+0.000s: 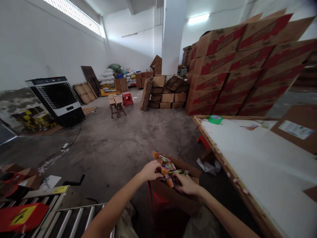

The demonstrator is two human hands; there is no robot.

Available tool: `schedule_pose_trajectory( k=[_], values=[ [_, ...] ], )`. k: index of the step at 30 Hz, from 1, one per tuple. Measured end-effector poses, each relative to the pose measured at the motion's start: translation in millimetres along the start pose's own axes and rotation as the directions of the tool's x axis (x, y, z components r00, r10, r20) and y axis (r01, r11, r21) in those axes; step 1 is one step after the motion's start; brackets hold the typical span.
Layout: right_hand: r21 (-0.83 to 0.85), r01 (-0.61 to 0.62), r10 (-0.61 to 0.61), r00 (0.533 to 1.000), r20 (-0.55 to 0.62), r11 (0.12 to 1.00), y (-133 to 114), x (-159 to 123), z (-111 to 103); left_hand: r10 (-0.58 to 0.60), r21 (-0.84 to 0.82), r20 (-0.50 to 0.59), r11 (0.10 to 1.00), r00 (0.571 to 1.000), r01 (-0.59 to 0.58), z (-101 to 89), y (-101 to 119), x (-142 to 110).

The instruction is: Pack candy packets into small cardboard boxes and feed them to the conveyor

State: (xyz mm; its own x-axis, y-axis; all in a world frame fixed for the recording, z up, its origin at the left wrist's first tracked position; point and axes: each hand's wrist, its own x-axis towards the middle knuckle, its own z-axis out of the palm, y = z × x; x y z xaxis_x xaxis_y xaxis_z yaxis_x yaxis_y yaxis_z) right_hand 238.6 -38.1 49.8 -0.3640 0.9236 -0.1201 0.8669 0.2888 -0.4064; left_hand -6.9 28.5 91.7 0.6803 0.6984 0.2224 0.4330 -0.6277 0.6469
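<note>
Both my hands are over an open brown cardboard box (183, 195) that sits low in front of me. My left hand (150, 170) is closed on a bunch of small colourful packets (168, 169) at the box's top. My right hand (186, 183) grips the same bunch from the right, fingers curled around the packets. One packet (160, 156) sticks up above the bunch. The box's inside is dark and mostly hidden by my hands and forearms.
A white-topped table with a wooden edge (223, 158) stands to the right, with a green tape roll (215, 119) and a cardboard box (294, 130) on it. Stacked red-printed cartons (237, 69) rise behind. A roller conveyor (71, 219) lies lower left, an air cooler (58, 99) farther left.
</note>
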Motion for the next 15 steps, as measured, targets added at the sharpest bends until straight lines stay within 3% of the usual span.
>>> schedule_pose_trajectory(
  k=[3,4,9,15],
  values=[
    [0.271,0.032,-0.029,0.999,-0.013,0.962,0.0,-4.6,-6.9,0.065,0.018,0.18,0.997,0.982,-0.069,8.5,-8.4,14.4],
    [0.29,0.031,-0.028,1.0,-0.013,0.957,-1.6,-4.3,-8.5,0.069,0.009,0.22,0.997,0.973,-0.072,10.0,-9.9,19.8],
    [-0.075,-0.066,0.071,0.995,0.064,0.995,-12.9,16.0,-0.5,0.096,-0.098,0.351,0.993,0.931,-0.065,7.1,-13.4,29.9],
    [-0.023,-0.082,0.083,0.995,0.064,0.996,-8.6,35.5,18.9,0.15,-0.131,0.446,0.986,0.882,-0.102,4.4,-11.5,20.7]
  ],
)
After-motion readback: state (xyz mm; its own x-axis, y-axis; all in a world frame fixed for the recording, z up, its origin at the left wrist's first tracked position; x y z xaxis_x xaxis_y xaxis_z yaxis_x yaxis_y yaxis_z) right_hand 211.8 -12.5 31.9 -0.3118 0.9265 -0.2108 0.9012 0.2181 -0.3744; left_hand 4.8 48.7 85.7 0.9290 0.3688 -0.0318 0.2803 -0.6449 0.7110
